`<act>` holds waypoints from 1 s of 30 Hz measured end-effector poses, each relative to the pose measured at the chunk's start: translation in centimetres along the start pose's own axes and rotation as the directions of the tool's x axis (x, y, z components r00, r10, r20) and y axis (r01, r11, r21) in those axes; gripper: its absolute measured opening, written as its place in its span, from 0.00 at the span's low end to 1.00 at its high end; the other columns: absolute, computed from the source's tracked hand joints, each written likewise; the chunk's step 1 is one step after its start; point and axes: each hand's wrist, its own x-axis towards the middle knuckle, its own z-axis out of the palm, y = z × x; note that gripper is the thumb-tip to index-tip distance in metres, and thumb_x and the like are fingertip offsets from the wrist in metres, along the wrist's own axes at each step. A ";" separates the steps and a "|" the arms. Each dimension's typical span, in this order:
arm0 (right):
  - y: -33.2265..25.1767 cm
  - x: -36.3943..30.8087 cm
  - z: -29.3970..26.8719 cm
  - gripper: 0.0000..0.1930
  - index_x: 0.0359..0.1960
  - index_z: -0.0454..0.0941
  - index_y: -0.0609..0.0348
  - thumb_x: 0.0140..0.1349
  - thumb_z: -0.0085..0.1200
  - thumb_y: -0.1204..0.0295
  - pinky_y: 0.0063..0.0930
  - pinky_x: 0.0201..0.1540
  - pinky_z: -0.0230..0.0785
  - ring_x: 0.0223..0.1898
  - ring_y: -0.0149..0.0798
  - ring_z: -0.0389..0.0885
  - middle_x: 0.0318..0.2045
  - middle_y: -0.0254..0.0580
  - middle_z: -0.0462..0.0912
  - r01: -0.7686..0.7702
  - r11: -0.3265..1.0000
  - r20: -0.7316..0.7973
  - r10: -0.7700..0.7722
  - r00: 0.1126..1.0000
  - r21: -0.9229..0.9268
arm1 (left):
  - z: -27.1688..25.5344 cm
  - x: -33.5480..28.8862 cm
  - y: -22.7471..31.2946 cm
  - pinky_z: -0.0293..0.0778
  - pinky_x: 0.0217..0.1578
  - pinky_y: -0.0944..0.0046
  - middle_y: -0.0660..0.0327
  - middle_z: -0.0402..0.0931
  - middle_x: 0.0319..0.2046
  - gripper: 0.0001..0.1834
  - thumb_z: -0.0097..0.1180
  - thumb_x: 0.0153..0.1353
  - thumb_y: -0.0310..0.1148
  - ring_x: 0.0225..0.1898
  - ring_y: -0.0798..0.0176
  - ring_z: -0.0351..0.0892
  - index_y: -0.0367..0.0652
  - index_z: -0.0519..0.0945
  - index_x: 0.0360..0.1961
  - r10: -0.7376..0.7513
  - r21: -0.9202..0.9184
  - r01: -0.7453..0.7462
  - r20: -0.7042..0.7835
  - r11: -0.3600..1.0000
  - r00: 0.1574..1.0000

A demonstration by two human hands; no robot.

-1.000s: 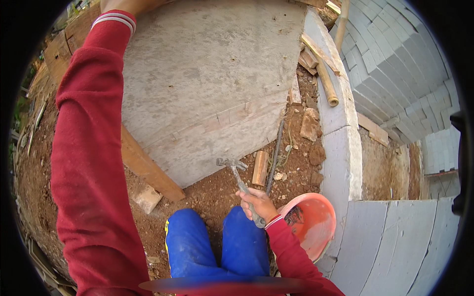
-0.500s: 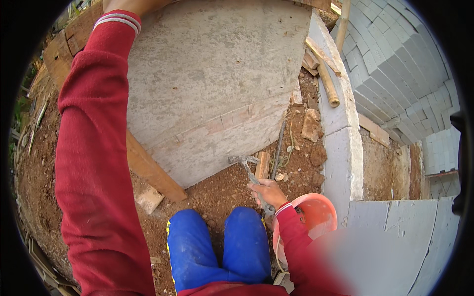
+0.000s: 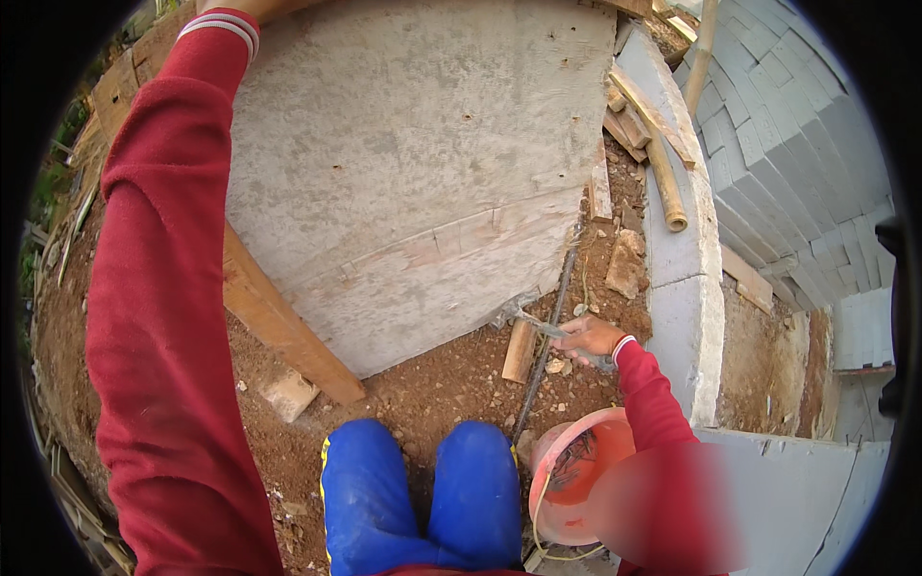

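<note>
My right hand [image 3: 590, 338] is closed round the handle of a claw hammer [image 3: 540, 324]. The grey, worn hammer head sits right by the lower right edge of a large grey panel [image 3: 403, 125], blurred a little. I cannot tell whether it touches. That panel stands tilted in front of me, with soil at its foot. At the top rim, my left hand [image 3: 264, 8] is by the panel's upper edge, its fingers out of sight. Below my right forearm stands an orange-red bucket [image 3: 609, 438] with thin dark metal pieces, like nails, inside.
A wooden plank [image 3: 288, 322] leans against the panel's left side. A short wood block [image 3: 520, 350] and a dark rod [image 3: 547, 350] lie on the soil. To the right runs a low grey block wall [image 3: 684, 288] bearing a bamboo pole [image 3: 665, 182]; stacked grey blocks [image 3: 788, 144] stand beyond.
My right hand has carried the hammer forward and to the right, away from above the bucket, bringing its head to the panel's lower edge. The bucket's inside now shows more. My left arm stays raised.
</note>
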 end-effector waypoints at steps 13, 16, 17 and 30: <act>-0.3 0.2 11.8 0.09 0.34 0.79 0.62 0.68 0.58 0.69 0.28 0.18 0.66 0.15 0.32 0.75 0.21 0.35 0.78 0.140 0.902 -0.463 0.072 0.884 0.407 | 0.5 0.2 -0.3 0.75 0.28 0.48 0.49 0.78 0.15 0.47 0.50 0.55 0.80 0.21 0.48 0.81 0.40 0.81 0.13 -0.020 0.022 0.021 -0.045 1.000 0.999; -1.2 3.1 20.0 0.07 0.34 0.77 0.61 0.68 0.57 0.70 0.29 0.17 0.66 0.15 0.31 0.74 0.21 0.35 0.77 0.265 0.670 -0.508 0.195 0.839 0.694 | -0.4 0.0 -0.1 0.75 0.28 0.48 0.50 0.77 0.14 0.48 0.49 0.55 0.81 0.20 0.49 0.80 0.39 0.80 0.12 -0.003 0.019 0.004 -0.048 1.000 0.999; -1.3 3.3 21.2 0.07 0.34 0.77 0.60 0.68 0.57 0.70 0.29 0.16 0.66 0.15 0.31 0.74 0.20 0.35 0.76 0.312 0.690 -0.588 0.202 0.784 0.653 | -0.8 -0.1 0.0 0.75 0.28 0.48 0.50 0.77 0.14 0.49 0.49 0.55 0.81 0.20 0.49 0.80 0.39 0.80 0.12 -0.007 0.032 0.009 -0.047 0.999 0.999; -1.4 4.5 35.2 0.14 0.42 0.78 0.64 0.66 0.57 0.63 0.58 0.43 0.74 0.38 0.69 0.82 0.32 0.63 0.85 0.086 0.995 -0.810 -0.090 0.579 -0.049 | -4.2 -1.9 1.1 0.76 0.27 0.49 0.48 0.79 0.16 0.48 0.48 0.57 0.79 0.20 0.49 0.82 0.38 0.80 0.12 -0.005 0.062 0.008 -0.037 0.998 0.999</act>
